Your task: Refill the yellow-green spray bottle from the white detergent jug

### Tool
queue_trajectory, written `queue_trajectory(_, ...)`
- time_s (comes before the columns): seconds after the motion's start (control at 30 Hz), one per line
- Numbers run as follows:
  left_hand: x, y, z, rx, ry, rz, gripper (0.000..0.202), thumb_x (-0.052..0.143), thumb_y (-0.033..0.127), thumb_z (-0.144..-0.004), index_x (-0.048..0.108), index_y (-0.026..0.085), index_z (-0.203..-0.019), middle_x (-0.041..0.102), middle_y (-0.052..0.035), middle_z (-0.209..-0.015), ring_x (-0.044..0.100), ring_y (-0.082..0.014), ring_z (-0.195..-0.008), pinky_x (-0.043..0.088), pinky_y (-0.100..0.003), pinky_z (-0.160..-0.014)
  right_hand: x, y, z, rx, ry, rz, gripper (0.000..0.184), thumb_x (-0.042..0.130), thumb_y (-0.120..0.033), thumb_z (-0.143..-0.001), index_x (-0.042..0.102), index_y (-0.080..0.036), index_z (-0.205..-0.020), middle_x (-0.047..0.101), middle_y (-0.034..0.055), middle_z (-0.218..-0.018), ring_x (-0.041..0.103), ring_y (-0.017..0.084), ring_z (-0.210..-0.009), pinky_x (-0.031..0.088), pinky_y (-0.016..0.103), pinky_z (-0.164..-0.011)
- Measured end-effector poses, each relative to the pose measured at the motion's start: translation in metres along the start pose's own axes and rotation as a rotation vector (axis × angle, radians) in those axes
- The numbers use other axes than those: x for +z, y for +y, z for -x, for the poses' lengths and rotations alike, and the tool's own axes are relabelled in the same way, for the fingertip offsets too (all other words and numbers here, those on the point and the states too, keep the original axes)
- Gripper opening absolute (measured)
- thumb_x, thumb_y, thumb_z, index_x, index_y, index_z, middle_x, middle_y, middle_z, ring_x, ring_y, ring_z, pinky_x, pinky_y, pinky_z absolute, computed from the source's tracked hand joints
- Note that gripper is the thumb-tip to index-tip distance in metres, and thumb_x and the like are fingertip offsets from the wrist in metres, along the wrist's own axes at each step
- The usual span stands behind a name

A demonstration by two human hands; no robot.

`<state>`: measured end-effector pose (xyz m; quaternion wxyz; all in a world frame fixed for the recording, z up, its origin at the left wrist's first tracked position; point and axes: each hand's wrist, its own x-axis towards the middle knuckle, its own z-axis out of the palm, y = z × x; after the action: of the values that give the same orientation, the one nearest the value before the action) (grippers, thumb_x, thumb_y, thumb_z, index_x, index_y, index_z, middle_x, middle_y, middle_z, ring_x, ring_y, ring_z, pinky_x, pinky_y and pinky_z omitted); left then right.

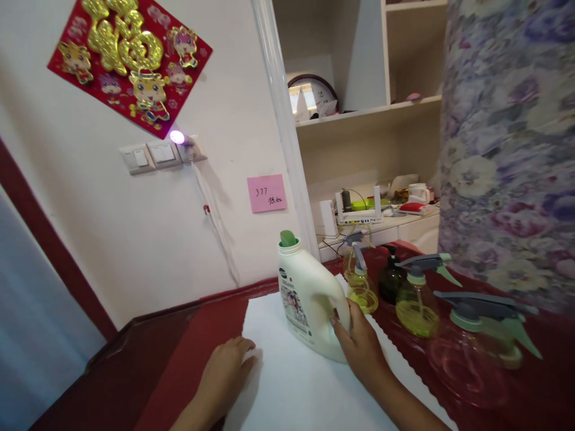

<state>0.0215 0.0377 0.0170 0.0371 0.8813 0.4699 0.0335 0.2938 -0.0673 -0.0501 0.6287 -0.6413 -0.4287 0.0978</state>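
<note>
My right hand [359,344] is wrapped around the handle of a pale green laundry detergent bottle [309,299], which stands upright on a white sheet [283,383]. No cap covers its mouth, where a green spout [287,238] shows. At the sheet's left edge rests my left hand [229,365], holding nothing that I can see, with its thumb apart from the bent fingers. Right of the detergent bottle stand a yellow-tinted spray bottle [363,293], a dark pump bottle [392,278], another spray bottle with yellow-green liquid [415,311] and a pink spray bottle [467,365].
Dark red covering lies over the table [179,353]. A wall with a pink note [266,193] and a plugged-in light [178,137] rises behind. Shelves at the back hold a white router [359,214] and a clock [314,93]. Floral fabric [507,149] hangs at right.
</note>
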Motion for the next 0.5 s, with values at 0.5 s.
queue_trajectory(0.5,-0.002,0.120,0.007,0.152,-0.016,0.856,0.070,0.057,0.051,-0.083,0.049,0.021,-0.146,0.049,-0.0103,-0.156,0.050,-0.0279,-0.138,0.042,-0.039,-0.114,-0.004,-0.007,0.005,0.082,0.002,-0.189,0.052,0.049,-0.062,-0.091,0.059,-0.022,-0.124,0.071,0.0119,-0.124,0.066,0.031,-0.116,0.051,0.042,-0.098)
